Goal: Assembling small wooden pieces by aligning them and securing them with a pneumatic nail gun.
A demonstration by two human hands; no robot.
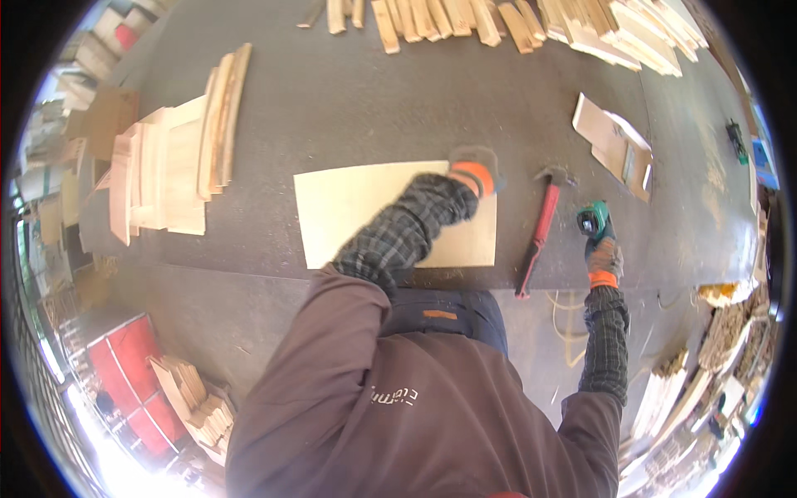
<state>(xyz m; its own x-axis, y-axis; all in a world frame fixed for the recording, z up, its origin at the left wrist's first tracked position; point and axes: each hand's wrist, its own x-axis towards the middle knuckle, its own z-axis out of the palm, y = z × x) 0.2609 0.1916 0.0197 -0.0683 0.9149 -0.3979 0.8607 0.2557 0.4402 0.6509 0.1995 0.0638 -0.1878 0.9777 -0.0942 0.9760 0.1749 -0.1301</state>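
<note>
A pale, flat wooden panel (340, 207) lies on the dark worktable in front of me. My left hand (475, 166), in a grey glove with an orange cuff, is at the panel's far right corner; its fingers are blurred, and the forearm covers part of the panel. To the right, near the table's front edge, my gloved right hand (604, 256) is closed around a compact green-and-black tape measure (593, 220). Between the hands lies a hammer (544, 220) with a red and black handle, its head pointing away from me.
Stacked pale boards (170, 166) lie at the left, with narrow strips (224, 120) beside them. Several wooden slats (440, 18) line the far edge. Folded cardboard (614, 143) sits beyond the tape measure, and a small green item (736, 141) is farther right. A red panel (137, 382) stands lower left.
</note>
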